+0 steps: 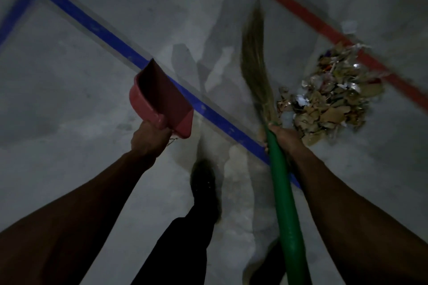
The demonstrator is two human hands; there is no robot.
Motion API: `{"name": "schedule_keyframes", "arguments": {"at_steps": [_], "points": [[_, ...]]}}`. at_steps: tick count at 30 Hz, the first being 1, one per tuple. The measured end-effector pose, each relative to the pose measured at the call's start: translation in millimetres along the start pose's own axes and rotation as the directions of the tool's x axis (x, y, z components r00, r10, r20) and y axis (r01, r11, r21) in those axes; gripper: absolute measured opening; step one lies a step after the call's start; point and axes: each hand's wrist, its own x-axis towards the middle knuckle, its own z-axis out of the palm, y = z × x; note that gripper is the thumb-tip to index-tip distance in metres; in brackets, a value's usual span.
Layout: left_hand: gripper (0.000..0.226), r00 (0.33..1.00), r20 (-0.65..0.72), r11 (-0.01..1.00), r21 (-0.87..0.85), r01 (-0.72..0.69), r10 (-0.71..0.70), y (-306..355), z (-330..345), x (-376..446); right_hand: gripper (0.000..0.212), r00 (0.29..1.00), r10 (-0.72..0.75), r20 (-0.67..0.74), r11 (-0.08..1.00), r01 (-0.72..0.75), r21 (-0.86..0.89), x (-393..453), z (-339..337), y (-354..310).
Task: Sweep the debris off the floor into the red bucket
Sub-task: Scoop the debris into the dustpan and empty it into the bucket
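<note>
A pile of debris (pixel 331 92), dry leaves mixed with bits of paper and foil, lies on the grey floor at the right, against a red line. My right hand (pixel 286 137) grips the green handle of a broom (pixel 257 71) whose straw bristles point away from me, just left of the pile. My left hand (pixel 148 140) holds a red dustpan (pixel 162 99) by its handle, raised above the floor with its mouth facing away. No red bucket is in view.
A blue taped line (pixel 99 30) crosses the concrete floor diagonally and turns a corner at the far left. A red taped line (pixel 301 11) runs along the upper right. My dark shoe (pixel 203 183) and trouser leg stand between my arms.
</note>
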Motion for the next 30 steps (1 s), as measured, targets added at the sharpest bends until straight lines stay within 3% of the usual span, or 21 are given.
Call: {"name": "schedule_keyframes", "arguments": {"at_steps": [5,11,17,22,30], "points": [[0.017,0.997,0.062,0.995,-0.09,-0.045,0.05,21.8,27.8,-13.5,0.033,0.999,0.03,0.032,0.999,-0.031,0.041,4.9,-57.0,-8.4],[0.023,0.989,0.122,0.986,-0.158,-0.061,0.08,52.1,89.9,-52.6,0.026,0.997,0.06,0.047,0.981,-0.068,0.183,20.7,-120.7,-11.4],[0.022,0.994,0.071,0.983,-0.169,-0.064,0.077,88.9,163.3,-107.7,0.026,0.997,0.013,0.082,0.991,-0.024,0.131,60.9,-207.8,-18.0],[0.018,0.999,0.018,0.99,-0.134,-0.039,0.042,106.5,224.5,-163.0,0.023,0.992,0.077,0.1,0.978,-0.095,0.187,96.3,-294.6,-32.3],[0.019,0.997,0.011,0.97,-0.231,0.075,-0.074,125.2,297.7,-218.6,0.024,1.0,-0.014,0.025,0.988,0.01,0.153,120.2,-401.5,-59.7]]}}
